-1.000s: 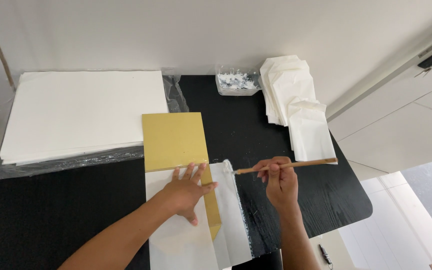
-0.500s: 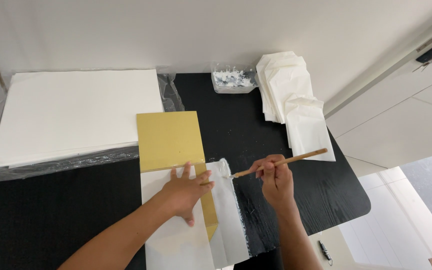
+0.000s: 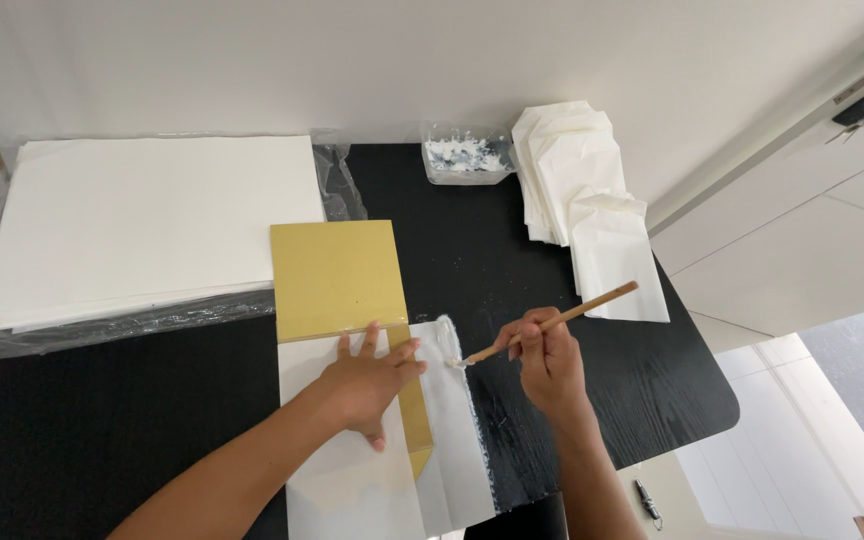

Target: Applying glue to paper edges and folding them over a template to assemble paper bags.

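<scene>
At the far left, a thick stack of large white sheets (image 3: 152, 225) is seen lying on crinkled clear plastic film (image 3: 112, 325), its left edge cut off by the frame. The black table (image 3: 102, 420), with a fine wood grain and a rounded right corner, is partly hidden beneath everything laid on it. Near the middle, a flat gold card (image 3: 337, 280) of matte finish is laid over a white sheet (image 3: 352, 485), whose near edge is cut off at the bottom; a narrow gold strip runs down from the card toward the near side and is partly covered by the left hand (image 3: 367, 385). That hand is pressed flat with fingers spread, nothing being gripped. Just to its right, the white flap (image 3: 452, 430) of the sheet carries a wet, whitish smear at its far end. There the tip of a thin wooden brush (image 3: 552, 322) is touched, the handle being pinched between closed fingers of the right hand (image 3: 547, 365). Far behind, a small clear tub (image 3: 467, 155) of white paste is seen, its contents hard to make out, and at the right a pile of folded white paper bags (image 3: 592, 210) is fanned out.
</scene>
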